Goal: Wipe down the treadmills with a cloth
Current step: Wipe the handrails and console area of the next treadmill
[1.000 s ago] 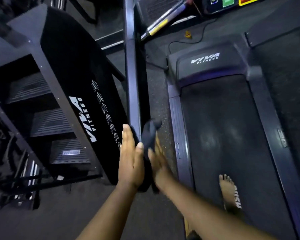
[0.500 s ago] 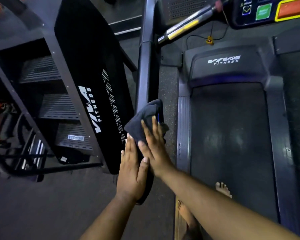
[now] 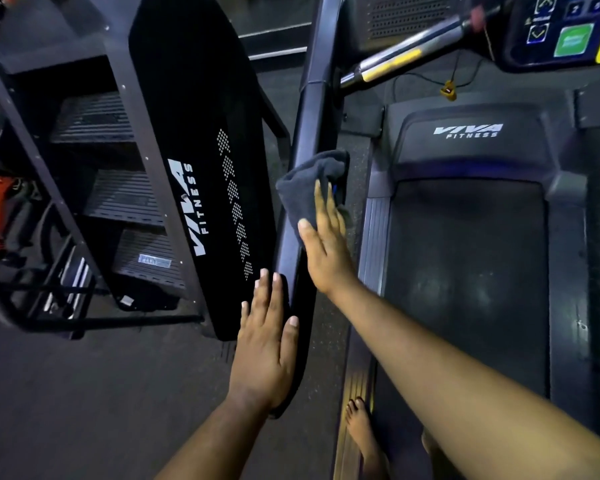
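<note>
One stair machine [image 3: 194, 174], black panel lettered VIVA FITNESS, at left. My left hand [image 3: 265, 344]: flat, fingers straight, against the lower treadmill upright [image 3: 312, 133], holding nothing. One cloth [image 3: 309, 181]: dark grey, bunched, draped over that upright, under my right hand [image 3: 324, 244], whose straight fingers press it there. One treadmill [image 3: 465, 271], dark belt, at right. One bare foot [image 3: 362, 431] on its side rail.
</note>
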`<state>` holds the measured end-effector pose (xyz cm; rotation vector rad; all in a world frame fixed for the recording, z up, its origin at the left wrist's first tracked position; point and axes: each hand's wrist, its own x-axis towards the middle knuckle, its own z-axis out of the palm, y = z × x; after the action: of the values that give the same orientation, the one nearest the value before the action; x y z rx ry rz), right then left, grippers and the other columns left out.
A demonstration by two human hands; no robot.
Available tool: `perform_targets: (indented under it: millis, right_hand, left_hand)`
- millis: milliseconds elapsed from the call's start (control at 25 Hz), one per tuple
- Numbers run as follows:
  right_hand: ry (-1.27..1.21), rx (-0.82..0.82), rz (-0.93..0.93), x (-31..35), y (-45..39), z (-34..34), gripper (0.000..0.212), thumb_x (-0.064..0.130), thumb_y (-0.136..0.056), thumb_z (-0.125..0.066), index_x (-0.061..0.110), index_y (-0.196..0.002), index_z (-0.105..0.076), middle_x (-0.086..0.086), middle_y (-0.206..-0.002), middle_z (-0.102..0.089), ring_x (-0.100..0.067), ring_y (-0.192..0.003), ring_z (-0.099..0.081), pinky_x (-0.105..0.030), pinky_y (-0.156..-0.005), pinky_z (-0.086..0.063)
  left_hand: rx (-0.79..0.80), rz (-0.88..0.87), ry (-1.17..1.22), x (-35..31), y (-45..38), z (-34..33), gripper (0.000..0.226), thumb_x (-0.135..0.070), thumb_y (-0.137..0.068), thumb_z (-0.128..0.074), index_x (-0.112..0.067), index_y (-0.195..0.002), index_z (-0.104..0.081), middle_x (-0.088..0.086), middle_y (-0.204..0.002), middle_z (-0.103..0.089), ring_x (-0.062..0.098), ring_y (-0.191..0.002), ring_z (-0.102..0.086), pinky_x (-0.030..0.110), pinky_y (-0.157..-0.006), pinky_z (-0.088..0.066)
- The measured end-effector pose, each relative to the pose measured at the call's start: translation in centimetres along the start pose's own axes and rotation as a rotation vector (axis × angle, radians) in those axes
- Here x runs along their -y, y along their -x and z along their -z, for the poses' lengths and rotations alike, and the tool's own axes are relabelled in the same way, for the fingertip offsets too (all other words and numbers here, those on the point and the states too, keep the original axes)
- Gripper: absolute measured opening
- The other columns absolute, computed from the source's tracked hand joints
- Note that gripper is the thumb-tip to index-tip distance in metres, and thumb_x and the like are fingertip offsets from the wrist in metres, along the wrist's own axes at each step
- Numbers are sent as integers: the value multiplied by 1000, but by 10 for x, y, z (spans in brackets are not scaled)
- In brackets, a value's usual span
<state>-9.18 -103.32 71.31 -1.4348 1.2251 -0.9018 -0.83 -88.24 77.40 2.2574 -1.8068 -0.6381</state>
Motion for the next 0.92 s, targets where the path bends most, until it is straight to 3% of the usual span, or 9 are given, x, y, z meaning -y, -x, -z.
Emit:
perform_targets:
  millis: [120,240,320,440,560,680,760,920]
  right_hand:
    - [93,-9,-21,12,-82,17,60,58,-99,-31,46,-154,-13,5,-167,1,-27,-154,1,-66,-114,-9]
    - [-106,-34,-42,13,-158,32,61,51,-98,-41,39,-155,-23,0,-168,-3,-27,-154,1,-59,-121,-10]
    - [-218,-78,-122,5,-149,28,66,49,-95,-37,31,-156,-21,-2,-167,-9,-20,-154,-5,-51,-124,-11]
    - [-395,-49,-234,0,-43,5,64,44,-97,-29,24,-157,-15,5,-166,-9,-9,-153,-6,-44,-126,-7]
    - [-319,-33,-113,-5,10,-13,58,42,-100,-26,29,-154,-10,11,-163,-7,-8,-153,-2,-43,-126,-2]
    - [-117,-122,-106,12,-87,11,62,46,-99,-32,30,-157,-15,-1,-167,-8,-18,-154,-5,-49,-123,-6]
    - [5,-87,-86,23,-119,21,61,43,-100,-39,37,-157,-17,0,-168,-4,-26,-153,-9,-57,-119,-16]
    - [290,0,155,23,-21,5,55,43,-97,-40,36,-151,-36,3,-167,-4,-34,-151,-8,-60,-112,-29]
  left_hand:
    - [-1,6,-5,1,-1,0,58,-42,-104,-20,-33,-157,2,-15,-166,10,6,-153,5,48,-124,-8]
    - [2,8,-9,1,-2,-1,58,-42,-104,-21,-32,-157,0,-14,-166,9,5,-152,4,45,-125,-7]
    - [2,14,-1,0,-2,-2,59,-41,-104,-22,-32,-157,-1,-14,-166,8,4,-152,4,45,-125,-6]
    - [-1,6,9,-1,0,0,59,-40,-104,-23,-31,-158,-1,-13,-166,8,5,-152,4,46,-125,-7]
    - [-5,3,11,1,-2,0,58,-38,-105,-25,-29,-158,-3,-13,-166,7,5,-153,4,46,-124,-7]
    - [-15,-7,24,1,-1,-1,59,-40,-104,-23,-31,-158,-2,-14,-166,7,5,-153,2,45,-124,-6]
    - [-16,-3,9,1,-2,-2,59,-42,-104,-22,-32,-158,0,-14,-166,7,5,-153,3,45,-124,-6]
    - [-17,0,-25,2,-2,-3,59,-42,-103,-21,-32,-158,1,-12,-167,8,5,-152,5,47,-125,-7]
